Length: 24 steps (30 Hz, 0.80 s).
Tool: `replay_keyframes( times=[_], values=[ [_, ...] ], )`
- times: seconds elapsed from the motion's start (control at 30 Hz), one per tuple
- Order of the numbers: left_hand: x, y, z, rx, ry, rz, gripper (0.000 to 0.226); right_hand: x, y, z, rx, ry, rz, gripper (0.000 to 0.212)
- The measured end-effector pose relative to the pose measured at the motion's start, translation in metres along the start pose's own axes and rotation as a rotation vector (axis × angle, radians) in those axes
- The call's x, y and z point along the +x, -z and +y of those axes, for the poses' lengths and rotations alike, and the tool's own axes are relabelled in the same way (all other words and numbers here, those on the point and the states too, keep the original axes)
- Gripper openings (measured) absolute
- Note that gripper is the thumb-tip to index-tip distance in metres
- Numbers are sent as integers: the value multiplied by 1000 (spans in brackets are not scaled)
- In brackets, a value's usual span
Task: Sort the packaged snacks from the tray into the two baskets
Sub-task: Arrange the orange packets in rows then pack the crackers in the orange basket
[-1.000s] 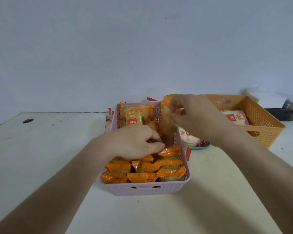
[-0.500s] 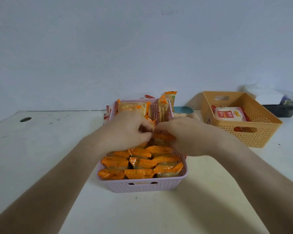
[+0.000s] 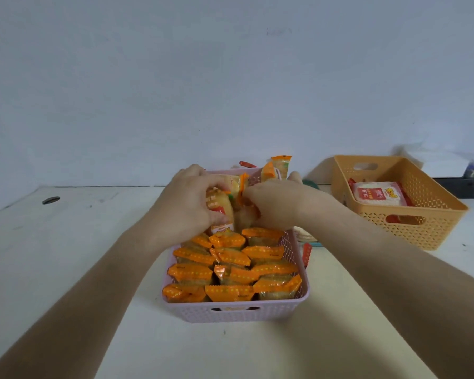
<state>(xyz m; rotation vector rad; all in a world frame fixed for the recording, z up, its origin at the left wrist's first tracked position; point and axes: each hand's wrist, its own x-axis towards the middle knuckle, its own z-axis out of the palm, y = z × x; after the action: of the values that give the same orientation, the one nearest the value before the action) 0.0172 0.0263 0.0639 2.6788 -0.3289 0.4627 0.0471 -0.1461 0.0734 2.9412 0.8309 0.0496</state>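
A pink basket (image 3: 237,310) stands in front of me, packed with rows of orange snack packets (image 3: 231,272). Both hands are over its far half. My left hand (image 3: 186,203) grips an upright orange packet (image 3: 220,206). My right hand (image 3: 274,203) has its fingers curled among the packets beside it, pinching a packet's edge (image 3: 242,191). To the right, an orange basket (image 3: 411,228) holds a red-and-white packet (image 3: 376,194). The tray is mostly hidden behind the pink basket; only a teal edge (image 3: 312,244) with pale packets (image 3: 304,235) shows.
More orange packets (image 3: 281,166) stick up behind the pink basket's far rim. A dark bin (image 3: 465,186) with white items stands at the far right by the wall. The pale table (image 3: 66,242) has a round hole (image 3: 50,200) at far left.
My right hand brought a packet down from above the basket's far right rim into the basket. My left hand has lifted and now grips an upright packet at the far end.
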Motion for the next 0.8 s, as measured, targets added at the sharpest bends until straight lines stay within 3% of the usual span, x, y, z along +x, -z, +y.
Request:
replay_keyframes(
  times=[0.23, 0.33, 0.5, 0.7, 0.8],
  values=[
    [-9, 6, 1, -30, -125, -83, 43, -12, 1, 6, 493, 36, 304, 30],
    [-6, 1, 1, -20, -169, -68, 46, -27, 12, 14, 433, 28, 414, 27],
    [-1, -7, 6, -44, -224, -314, 37, -39, 14, 11, 150, 43, 356, 22],
    [5, 1, 7, -105, -108, -501, 34, -42, 10, 3, 185, 78, 136, 18],
    [8, -2, 7, -131, -85, -512, 30, -39, 5, -1, 158, 97, 41, 31]
  ],
)
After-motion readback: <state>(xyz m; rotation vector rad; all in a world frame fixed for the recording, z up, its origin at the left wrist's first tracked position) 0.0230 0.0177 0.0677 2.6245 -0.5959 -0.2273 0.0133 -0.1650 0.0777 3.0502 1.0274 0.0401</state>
